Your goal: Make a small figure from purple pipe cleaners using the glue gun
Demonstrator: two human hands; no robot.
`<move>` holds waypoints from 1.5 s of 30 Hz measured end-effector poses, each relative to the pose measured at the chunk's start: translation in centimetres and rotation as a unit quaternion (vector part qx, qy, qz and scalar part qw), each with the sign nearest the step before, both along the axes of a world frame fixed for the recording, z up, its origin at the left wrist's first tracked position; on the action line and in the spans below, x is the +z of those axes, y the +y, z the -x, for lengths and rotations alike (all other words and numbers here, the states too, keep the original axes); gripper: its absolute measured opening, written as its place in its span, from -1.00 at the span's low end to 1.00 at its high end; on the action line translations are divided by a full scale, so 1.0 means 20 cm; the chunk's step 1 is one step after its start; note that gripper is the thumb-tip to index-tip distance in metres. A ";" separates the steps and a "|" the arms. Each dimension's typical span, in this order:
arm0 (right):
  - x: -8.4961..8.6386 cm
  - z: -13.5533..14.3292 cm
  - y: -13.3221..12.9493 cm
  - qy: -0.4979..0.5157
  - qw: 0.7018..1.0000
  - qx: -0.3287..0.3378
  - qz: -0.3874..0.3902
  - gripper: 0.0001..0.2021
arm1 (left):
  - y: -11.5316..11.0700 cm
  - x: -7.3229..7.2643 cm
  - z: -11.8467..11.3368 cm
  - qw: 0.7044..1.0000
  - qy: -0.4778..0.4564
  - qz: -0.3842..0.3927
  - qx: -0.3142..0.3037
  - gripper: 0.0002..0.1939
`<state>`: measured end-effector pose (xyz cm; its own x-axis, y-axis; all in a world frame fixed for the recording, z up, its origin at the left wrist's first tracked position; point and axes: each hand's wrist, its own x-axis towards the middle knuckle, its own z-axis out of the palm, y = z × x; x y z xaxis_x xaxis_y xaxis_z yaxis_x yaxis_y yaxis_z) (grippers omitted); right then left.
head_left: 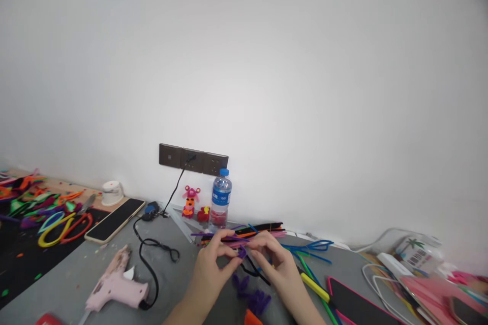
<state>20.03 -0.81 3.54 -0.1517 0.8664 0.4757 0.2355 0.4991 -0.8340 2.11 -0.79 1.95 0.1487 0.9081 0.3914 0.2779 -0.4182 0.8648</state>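
Lower centre, past purple coils [259,302], left hand [213,264] grip nearly closed on purple curl [242,252], right hand [276,264] fingertips at its edge, hold unclear; weak pinch could let it unwind; long axis unclear, adjoining purple stem [198,235] points left.

A grey tabletop [179,284] runs across the lower frame, bearing a pink glue gun [118,287] at lower left, a phone [115,220] above it, and a water bottle [220,200] near lower centre.

Bottle [221,200] behind hands [209,270], perhaps bag [418,254] right.
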 end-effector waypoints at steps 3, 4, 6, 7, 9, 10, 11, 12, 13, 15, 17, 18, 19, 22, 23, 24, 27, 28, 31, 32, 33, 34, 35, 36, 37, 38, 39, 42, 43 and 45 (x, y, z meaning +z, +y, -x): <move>0.02 0.01 -0.01 -0.029 0.999 0.014 -0.027 -0.87 | 0.00 -0.01 0.00 1.000 0.012 -0.023 -0.006 -0.56; 0.03 0.01 -0.01 -0.032 0.999 0.018 -0.030 -0.89 | -0.01 -0.01 0.00 0.999 0.020 -0.033 -0.006 -0.55; 0.03 0.02 -0.01 -0.036 0.998 0.025 -0.033 -0.91 | -0.01 -0.02 0.00 0.997 0.039 -0.060 -0.002 -0.51; 0.03 0.01 -0.02 -0.040 0.998 0.027 -0.034 -0.92 | -0.01 -0.02 0.00 0.996 0.048 -0.077 0.001 -0.49; 0.03 0.01 -0.02 -0.053 0.998 0.031 -0.033 -0.91 | -0.01 -0.03 0.01 0.991 0.066 -0.115 0.004 -0.46; 0.02 0.00 -0.02 -0.062 0.997 0.033 -0.032 -0.92 | -0.01 -0.04 0.01 0.989 0.074 -0.131 0.005 -0.45; 0.02 0.00 -0.02 -0.072 0.996 0.033 -0.032 -0.92 | -0.01 -0.04 0.01 0.986 0.082 -0.145 0.006 -0.45; 0.02 0.00 -0.02 -0.081 0.996 0.033 -0.031 -0.92 | -0.01 -0.05 0.01 0.984 0.090 -0.156 0.007 -0.46; 0.02 0.00 -0.02 -0.090 0.995 0.033 -0.031 -0.93 | -0.01 -0.05 0.01 0.981 0.097 -0.166 0.009 -0.46; 0.03 0.00 -0.02 -0.104 0.994 0.029 -0.030 -0.94 | 0.00 -0.05 0.01 0.976 0.113 -0.187 0.015 -0.45; 0.03 0.00 -0.02 -0.111 0.993 0.029 -0.029 -0.94 | 0.00 -0.06 0.01 0.970 0.126 -0.207 0.021 -0.42; 0.04 0.00 -0.02 -0.113 0.993 0.029 -0.027 -0.94 | -0.01 -0.06 0.02 0.968 0.130 -0.214 0.024 -0.41; 0.04 0.00 -0.03 -0.113 0.993 0.031 -0.026 -0.93 | -0.01 -0.06 0.02 0.967 0.133 -0.218 0.026 -0.40; 0.04 0.01 -0.03 -0.112 0.993 0.039 -0.027 -0.90 | -0.01 -0.06 0.02 0.966 0.135 -0.216 0.030 -0.38; 0.04 0.01 -0.03 -0.111 0.993 0.042 -0.029 -0.90 | 0.00 -0.06 0.02 0.967 0.136 -0.214 0.029 -0.38; 0.03 0.01 -0.02 -0.111 0.992 0.043 -0.031 -0.90 | 0.00 -0.06 0.02 0.967 0.137 -0.212 0.027 -0.38; 0.02 0.01 -0.02 -0.117 0.992 0.040 -0.037 -0.92 | 0.00 -0.06 0.02 0.968 0.141 -0.208 0.020 -0.41; 0.02 0.01 -0.02 -0.120 0.991 0.039 -0.039 -0.93 | 0.00 -0.06 0.02 0.967 0.142 -0.209 0.018 -0.44; 0.02 0.00 -0.02 -0.127 0.990 0.039 -0.048 -0.94 | 0.00 -0.05 0.02 0.965 0.147 -0.216 0.012 -0.52; 0.02 0.00 -0.02 -0.129 0.990 0.039 -0.050 -0.93 | -0.01 -0.05 0.02 0.964 0.151 -0.220 0.010 -0.54; 0.02 0.00 -0.02 -0.132 0.989 0.038 -0.052 -0.92 | -0.01 -0.04 0.02 0.963 0.155 -0.222 0.008 -0.55; 0.02 0.00 -0.02 -0.134 0.989 0.036 -0.053 -0.91 | -0.01 -0.04 0.02 0.961 0.158 -0.226 0.006 -0.56; 0.02 0.01 -0.03 -0.137 0.988 0.034 -0.054 -0.90 | -0.01 -0.03 0.02 0.961 0.160 -0.228 0.004 -0.56; 0.01 0.01 -0.03 -0.140 0.988 0.031 -0.055 -0.89 | -0.01 -0.03 0.02 0.960 0.161 -0.228 0.003 -0.55; 0.01 0.01 -0.03 -0.142 0.988 0.029 -0.055 -0.89 | -0.02 -0.03 0.02 0.960 0.161 -0.227 0.003 -0.55; 0.00 0.01 -0.03 -0.144 0.988 0.027 -0.058 -0.88 | -0.02 -0.03 0.02 0.961 0.162 -0.223 0.003 -0.56; 0.00 0.01 -0.02 -0.146 0.987 0.024 -0.060 -0.87 | -0.02 -0.03 0.02 0.963 0.163 -0.216 0.004 -0.56; 0.00 0.01 -0.03 -0.152 0.987 0.011 -0.059 -0.83 | -0.02 -0.03 0.01 0.969 0.162 -0.187 0.003 -0.61; 0.00 0.01 -0.03 -0.155 0.986 0.007 -0.053 -0.82 | -0.02 -0.03 0.01 0.971 0.161 -0.175 0.001 -0.64; 0.01 0.00 -0.03 -0.160 0.986 0.004 -0.035 -0.81 | -0.01 -0.02 0.02 0.975 0.161 -0.150 -0.004 -0.68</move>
